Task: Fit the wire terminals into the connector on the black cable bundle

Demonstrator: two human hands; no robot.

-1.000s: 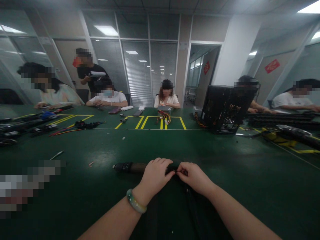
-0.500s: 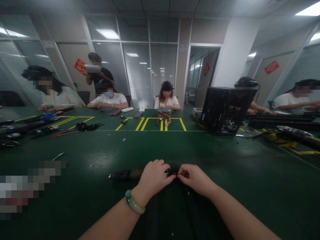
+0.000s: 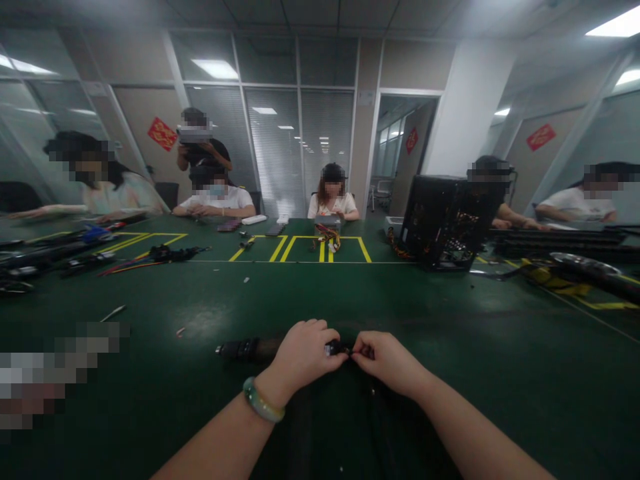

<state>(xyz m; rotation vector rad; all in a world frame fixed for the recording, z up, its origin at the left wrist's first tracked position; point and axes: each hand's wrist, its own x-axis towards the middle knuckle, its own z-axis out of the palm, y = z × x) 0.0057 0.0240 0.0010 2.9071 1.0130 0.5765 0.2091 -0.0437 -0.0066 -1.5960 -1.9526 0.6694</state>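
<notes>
A long black rod-shaped tool point(image 3: 250, 349) lies across the green table in front of me, a short metal tip at its left end. My left hand point(image 3: 306, 353) is wrapped over its right part, and a bracelet circles that wrist. At the tool's right end, my right hand point(image 3: 383, 357) has thumb and forefinger pinched on a small dark part I cannot make out. The two hands almost meet there. A dark cord-like strip point(image 3: 373, 400) runs from beneath my right hand toward the near edge; its upper end is hidden.
A black computer case point(image 3: 445, 223) stands at the back right. A power supply with coloured wires point(image 3: 329, 235) sits far centre. Black parts with wires point(image 3: 165, 255) lie at left, a thin metal rod point(image 3: 114, 313) nearer. Several people sit around the table; one person stands behind.
The view has shifted slightly, and both hands stay at the tool's right end with nearly the same hold. At far left, a seated person's arm has stretched out to the left.
</notes>
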